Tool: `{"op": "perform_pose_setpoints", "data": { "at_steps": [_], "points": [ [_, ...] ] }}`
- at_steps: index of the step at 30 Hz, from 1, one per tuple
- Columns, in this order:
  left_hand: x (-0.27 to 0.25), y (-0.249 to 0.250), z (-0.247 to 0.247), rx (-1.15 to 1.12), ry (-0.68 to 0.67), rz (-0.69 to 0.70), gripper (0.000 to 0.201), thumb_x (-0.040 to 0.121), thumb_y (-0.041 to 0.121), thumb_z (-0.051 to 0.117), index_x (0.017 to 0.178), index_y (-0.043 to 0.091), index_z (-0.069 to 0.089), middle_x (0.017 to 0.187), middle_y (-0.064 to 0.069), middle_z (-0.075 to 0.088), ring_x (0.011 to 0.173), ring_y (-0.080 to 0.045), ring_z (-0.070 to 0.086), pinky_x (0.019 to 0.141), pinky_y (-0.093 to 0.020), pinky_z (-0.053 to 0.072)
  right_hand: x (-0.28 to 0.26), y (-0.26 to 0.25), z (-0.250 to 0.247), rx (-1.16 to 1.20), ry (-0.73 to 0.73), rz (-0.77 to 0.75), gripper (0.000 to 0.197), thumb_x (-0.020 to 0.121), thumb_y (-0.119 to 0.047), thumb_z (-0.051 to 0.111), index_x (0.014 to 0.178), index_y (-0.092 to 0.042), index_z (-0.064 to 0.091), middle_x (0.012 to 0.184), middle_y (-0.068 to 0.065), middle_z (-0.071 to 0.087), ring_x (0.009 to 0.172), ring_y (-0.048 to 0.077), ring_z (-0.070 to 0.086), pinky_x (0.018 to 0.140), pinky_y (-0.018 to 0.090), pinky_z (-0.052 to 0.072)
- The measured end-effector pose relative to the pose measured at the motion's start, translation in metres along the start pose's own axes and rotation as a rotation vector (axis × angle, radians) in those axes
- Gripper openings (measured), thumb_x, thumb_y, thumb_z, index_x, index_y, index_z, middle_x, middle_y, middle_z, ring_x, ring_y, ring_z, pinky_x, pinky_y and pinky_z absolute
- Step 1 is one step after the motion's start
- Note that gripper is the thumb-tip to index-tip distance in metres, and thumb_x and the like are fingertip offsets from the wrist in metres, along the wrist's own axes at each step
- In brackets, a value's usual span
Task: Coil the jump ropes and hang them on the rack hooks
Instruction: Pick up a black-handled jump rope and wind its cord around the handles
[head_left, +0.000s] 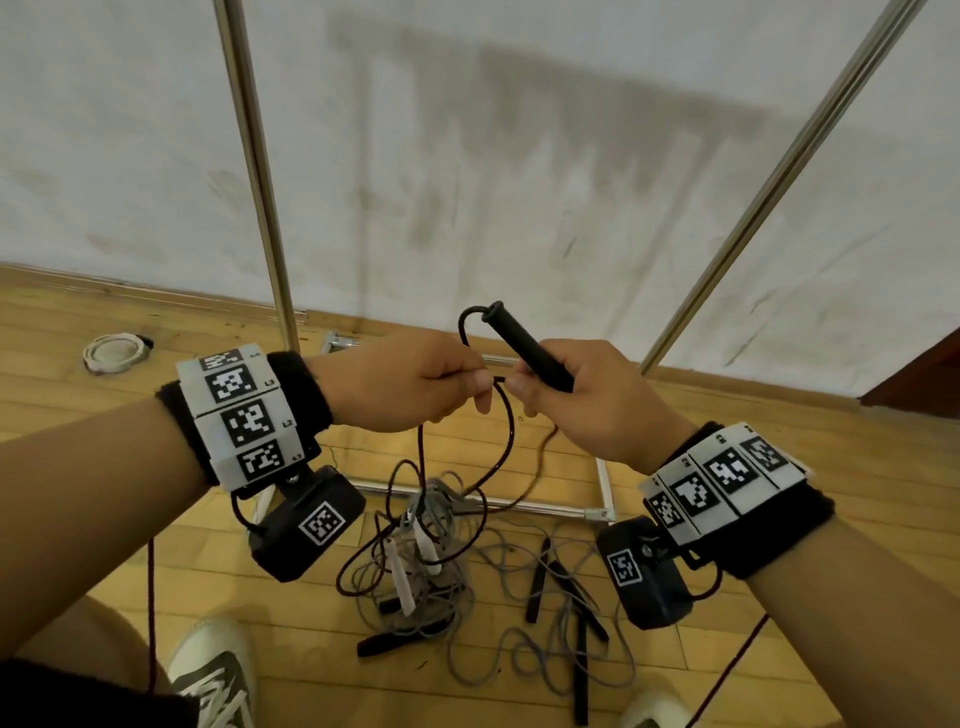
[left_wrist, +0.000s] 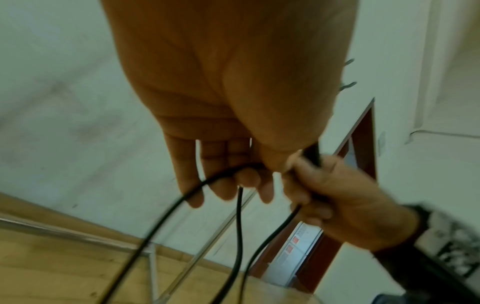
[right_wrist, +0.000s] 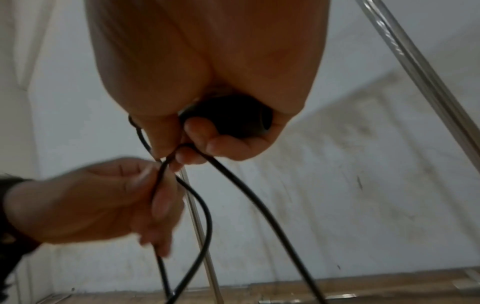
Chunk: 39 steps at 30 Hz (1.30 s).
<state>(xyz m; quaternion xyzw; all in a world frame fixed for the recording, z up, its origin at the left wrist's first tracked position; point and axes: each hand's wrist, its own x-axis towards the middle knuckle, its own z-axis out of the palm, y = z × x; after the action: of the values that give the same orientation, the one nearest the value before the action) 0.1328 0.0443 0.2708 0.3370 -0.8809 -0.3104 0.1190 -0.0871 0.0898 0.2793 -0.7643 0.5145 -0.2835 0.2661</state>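
- Right hand (head_left: 587, 400): fingers curled tight round the black handle (head_left: 524, 345), with thumb and first finger also pinching the rope just beside the other hand.
- Left hand (head_left: 410, 382): thumb and first finger pinching the black rope (head_left: 506, 436), other fingers loosely bent below it.
- Rope in hand: leaves the top of the handle, bends into a small loop between the two hands, then hangs down to the floor (head_left: 104, 545).
- Step in hand, at a guess: making the first loop of the coil.
- To do it well: keep the handle still, slide the left pinch down the rope, bring each new loop back to the right hand, and match every loop to the first.
- Watch out for the tangle below; pull slowly so no other rope comes up too.
- Pile of ropes (head_left: 441, 561) on the floor: grey and dark ropes mixed, with white and black handles.
- Rack poles (head_left: 254, 171) behind the hands; hooks not seen from the head view.
- No box, bin or basket in sight; nothing hung yet, as far as can be told.
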Motion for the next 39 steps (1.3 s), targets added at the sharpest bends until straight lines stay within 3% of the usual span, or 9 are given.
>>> {"op": "perform_pose_setpoints", "data": {
  "at_steps": [7, 11, 14, 19, 26, 29, 32, 35, 39],
  "points": [
    [-0.002, -0.018, 0.018, -0.038, -0.182, -0.037, 0.020, 0.102, 0.040, 0.047, 0.089, 0.039, 0.061, 0.089, 0.024, 0.066, 0.086, 0.002, 0.062, 0.081, -0.028, 0.050, 0.009, -0.013, 0.002, -0.211, -0.101, 0.045, 0.015, 0.084, -0.038, 0.073, 0.072, -0.032, 0.066, 0.058, -0.010, 0.055, 0.052, 0.002, 0.050, 0.052, 0.015, 0.033],
    [-0.003, -0.028, 0.035, -0.040, -0.221, -0.112, 0.021, 0.104, 0.031, 0.046, 0.094, 0.027, 0.064, 0.092, 0.009, 0.067, 0.087, -0.010, 0.061, 0.082, -0.032, 0.050, 0.012, -0.014, -0.009, -0.135, 0.122, 0.020, 0.021, 0.086, -0.039, 0.071, 0.073, -0.023, 0.065, 0.052, -0.010, 0.052, 0.042, 0.002, 0.045, 0.046, 0.012, 0.035],
    [-0.004, -0.035, 0.041, -0.107, -0.206, -0.173, 0.025, 0.106, 0.024, 0.043, 0.098, 0.017, 0.066, 0.094, 0.009, 0.070, 0.089, -0.005, 0.062, 0.084, -0.025, 0.049, 0.011, -0.012, -0.025, -0.029, 0.339, -0.036, 0.023, 0.087, -0.036, 0.070, 0.074, -0.018, 0.066, 0.049, -0.012, 0.050, 0.041, 0.003, 0.042, 0.044, 0.011, 0.034],
    [-0.002, -0.041, 0.044, -0.094, -0.180, -0.214, 0.024, 0.106, 0.026, 0.043, 0.098, 0.019, 0.065, 0.098, 0.009, 0.072, 0.093, -0.008, 0.063, 0.088, -0.028, 0.048, 0.007, -0.001, -0.049, -0.096, 0.530, -0.044, 0.025, 0.088, -0.038, 0.068, 0.071, -0.021, 0.063, 0.055, -0.002, 0.052, 0.048, 0.009, 0.043, 0.046, 0.012, 0.033],
    [0.005, -0.044, 0.047, 0.044, -0.124, -0.267, 0.028, 0.106, 0.031, 0.040, 0.102, 0.022, 0.067, 0.073, 0.011, 0.058, 0.061, 0.001, 0.051, 0.056, -0.013, 0.037, -0.001, 0.021, -0.051, -0.368, 0.270, 0.109, 0.015, 0.078, -0.026, 0.076, 0.085, -0.037, 0.069, 0.088, -0.009, 0.063, 0.080, 0.012, 0.057, 0.064, 0.026, 0.039],
    [0.011, -0.035, 0.040, 0.062, -0.060, -0.216, 0.027, 0.106, 0.034, 0.040, 0.100, 0.031, 0.067, 0.067, 0.012, 0.054, 0.055, 0.000, 0.049, 0.055, -0.019, 0.038, -0.004, 0.020, -0.036, -0.373, 0.123, 0.081, 0.023, 0.081, -0.029, 0.074, 0.103, -0.030, 0.070, 0.090, -0.016, 0.059, 0.086, 0.008, 0.057, 0.069, 0.015, 0.037],
    [0.014, -0.022, 0.030, 0.095, -0.020, -0.123, 0.026, 0.104, 0.039, 0.041, 0.098, 0.036, 0.066, 0.068, 0.009, 0.057, 0.059, -0.004, 0.052, 0.058, -0.025, 0.043, -0.006, 0.014, -0.014, -0.250, 0.029, 0.032, 0.017, 0.086, -0.034, 0.071, 0.102, -0.030, 0.066, 0.079, -0.018, 0.058, 0.074, -0.003, 0.055, 0.064, 0.006, 0.036],
    [0.014, -0.012, 0.022, 0.030, 0.059, -0.048, 0.026, 0.104, 0.036, 0.043, 0.098, 0.033, 0.068, 0.069, 0.006, 0.058, 0.058, -0.004, 0.052, 0.053, -0.019, 0.042, -0.005, 0.008, 0.001, -0.147, 0.007, 0.049, 0.015, 0.091, -0.029, 0.066, 0.088, -0.015, 0.067, 0.056, -0.010, 0.050, 0.052, 0.002, 0.049, 0.051, 0.014, 0.033],
    [0.008, -0.008, 0.014, -0.026, 0.061, -0.033, 0.024, 0.104, 0.036, 0.044, 0.096, 0.034, 0.067, 0.069, 0.016, 0.059, 0.058, -0.001, 0.053, 0.053, -0.018, 0.042, -0.001, 0.001, -0.001, -0.021, -0.005, 0.102, 0.018, 0.091, -0.026, 0.066, 0.081, -0.012, 0.069, 0.055, -0.011, 0.056, 0.049, 0.003, 0.049, 0.056, 0.026, 0.044]
  ]
}}
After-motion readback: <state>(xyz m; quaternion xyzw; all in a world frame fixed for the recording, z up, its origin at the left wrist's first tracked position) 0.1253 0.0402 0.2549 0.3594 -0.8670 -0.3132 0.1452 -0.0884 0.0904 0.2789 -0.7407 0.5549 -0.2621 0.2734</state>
